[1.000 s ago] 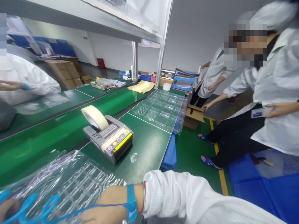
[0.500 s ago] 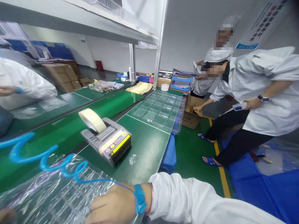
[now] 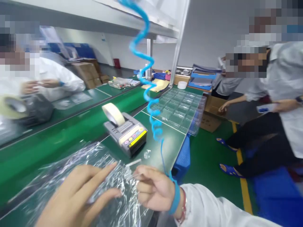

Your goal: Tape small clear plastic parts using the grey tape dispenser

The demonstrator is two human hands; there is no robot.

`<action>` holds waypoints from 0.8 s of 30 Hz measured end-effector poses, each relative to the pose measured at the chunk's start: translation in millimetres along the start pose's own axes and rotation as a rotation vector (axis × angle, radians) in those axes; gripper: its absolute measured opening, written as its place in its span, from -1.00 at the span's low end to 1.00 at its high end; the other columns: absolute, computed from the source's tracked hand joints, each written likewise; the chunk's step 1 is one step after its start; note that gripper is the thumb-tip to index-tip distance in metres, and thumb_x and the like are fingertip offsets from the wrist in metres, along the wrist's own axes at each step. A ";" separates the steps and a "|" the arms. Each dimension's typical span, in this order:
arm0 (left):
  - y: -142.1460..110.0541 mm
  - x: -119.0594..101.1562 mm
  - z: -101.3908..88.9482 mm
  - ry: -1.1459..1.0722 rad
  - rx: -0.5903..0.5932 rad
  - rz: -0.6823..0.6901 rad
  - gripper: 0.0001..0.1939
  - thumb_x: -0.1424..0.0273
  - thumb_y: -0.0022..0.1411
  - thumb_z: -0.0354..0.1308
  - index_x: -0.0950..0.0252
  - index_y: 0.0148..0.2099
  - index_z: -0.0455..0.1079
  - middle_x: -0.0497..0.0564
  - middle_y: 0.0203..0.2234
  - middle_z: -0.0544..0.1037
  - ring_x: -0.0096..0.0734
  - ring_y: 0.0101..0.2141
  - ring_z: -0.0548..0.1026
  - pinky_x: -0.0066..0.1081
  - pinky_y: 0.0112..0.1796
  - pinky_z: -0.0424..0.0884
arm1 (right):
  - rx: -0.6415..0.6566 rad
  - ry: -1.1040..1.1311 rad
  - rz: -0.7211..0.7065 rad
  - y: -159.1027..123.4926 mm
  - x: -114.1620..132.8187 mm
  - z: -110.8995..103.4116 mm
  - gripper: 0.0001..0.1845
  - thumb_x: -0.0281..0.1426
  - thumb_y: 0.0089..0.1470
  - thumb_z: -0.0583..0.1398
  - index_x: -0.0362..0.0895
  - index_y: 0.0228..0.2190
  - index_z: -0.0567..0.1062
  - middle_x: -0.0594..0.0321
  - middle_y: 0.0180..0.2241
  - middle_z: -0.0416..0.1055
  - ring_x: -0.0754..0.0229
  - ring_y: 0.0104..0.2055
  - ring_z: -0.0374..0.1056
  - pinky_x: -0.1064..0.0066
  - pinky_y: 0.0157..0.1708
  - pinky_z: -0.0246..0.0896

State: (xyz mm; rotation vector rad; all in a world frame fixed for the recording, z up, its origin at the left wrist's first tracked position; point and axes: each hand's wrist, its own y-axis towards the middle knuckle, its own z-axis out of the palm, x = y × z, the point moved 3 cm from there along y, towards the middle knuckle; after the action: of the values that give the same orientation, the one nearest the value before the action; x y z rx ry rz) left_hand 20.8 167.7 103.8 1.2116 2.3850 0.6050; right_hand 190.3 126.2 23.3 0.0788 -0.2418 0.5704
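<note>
- Plastic film [image 3: 111, 189], clear and crumpled, is touched by the widely spread left hand [image 3: 75, 197].
- Film is pinched narrowly by the right hand [image 3: 153, 186], with a blue coiled wrist cord [image 3: 151, 116] attached.

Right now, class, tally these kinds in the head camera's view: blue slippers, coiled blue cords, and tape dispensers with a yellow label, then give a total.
Blue slippers: 2
Coiled blue cords: 1
Tape dispensers with a yellow label: 1
Total: 4
</note>
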 end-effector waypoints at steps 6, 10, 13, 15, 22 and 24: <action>15.2 -35.8 0.7 -0.070 0.077 0.014 -0.63 0.26 0.19 0.10 0.25 0.03 0.28 -0.01 -0.41 0.35 -0.43 -0.40 0.33 -0.44 -0.40 0.36 | -0.006 0.123 0.114 -10.5 -6.0 2.3 -0.81 -0.43 -0.02 0.26 -0.18 -0.44 0.31 0.57 -0.65 -0.03 0.54 -0.74 -0.21 0.67 -0.71 -0.22; 11.4 -41.8 -1.3 -0.114 0.053 0.000 -0.64 0.34 0.19 0.12 0.26 0.04 0.26 -0.02 -0.41 0.34 -0.44 -0.38 0.30 -0.42 -0.37 0.33 | -0.044 0.067 0.115 -13.7 -13.2 2.5 -0.78 -0.39 -0.06 0.29 -0.15 -0.42 0.32 0.58 -0.66 -0.04 0.53 -0.74 -0.25 0.66 -0.72 -0.25; 11.1 -44.5 -5.7 -0.117 0.048 0.006 -0.66 0.39 0.19 0.13 0.26 0.03 0.27 -0.03 -0.43 0.34 -0.43 -0.38 0.28 -0.39 -0.37 0.31 | -0.079 -0.086 0.115 -14.7 -14.1 1.2 -0.75 -0.32 -0.06 0.28 -0.12 -0.45 0.29 0.57 -0.64 -0.04 0.51 -0.72 -0.27 0.62 -0.70 -0.24; 10.9 -43.6 -9.3 -0.108 0.056 0.010 -0.65 0.41 0.17 0.16 0.27 0.02 0.28 -0.03 -0.43 0.34 -0.42 -0.38 0.28 -0.37 -0.36 0.30 | -0.094 -0.334 0.078 -12.0 -4.0 -0.8 -0.76 -0.26 -0.01 0.22 -0.11 -0.45 0.28 0.56 -0.66 -0.05 0.48 -0.71 -0.26 0.58 -0.68 -0.23; -1.1 -31.5 -17.6 -0.045 0.072 0.017 -0.68 0.37 0.17 0.15 0.26 -0.01 0.30 -0.04 -0.43 0.34 -0.45 -0.42 0.30 -0.36 -0.38 0.30 | -0.488 -1.918 -0.444 17.1 95.1 -6.7 -0.40 -0.44 0.04 0.05 -0.02 0.14 0.11 0.42 -0.56 0.15 0.29 -0.53 0.12 0.44 -0.50 0.02; -5.7 -28.8 -17.8 -0.035 0.074 0.010 -0.69 0.37 0.18 0.14 0.26 -0.01 0.31 -0.04 -0.42 0.35 -0.44 -0.42 0.31 -0.36 -0.38 0.30 | -0.559 -2.215 -0.394 25.1 106.8 -10.6 -0.31 -0.54 -0.02 0.01 0.02 0.17 0.08 0.39 -0.55 0.18 0.27 -0.52 0.14 0.44 -0.50 -0.01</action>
State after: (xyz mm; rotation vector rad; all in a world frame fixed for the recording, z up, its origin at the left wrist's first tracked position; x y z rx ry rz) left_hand 23.5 137.4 119.8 1.2547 2.3927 0.4987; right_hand 265.8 204.9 39.7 0.1815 -2.4521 -0.2520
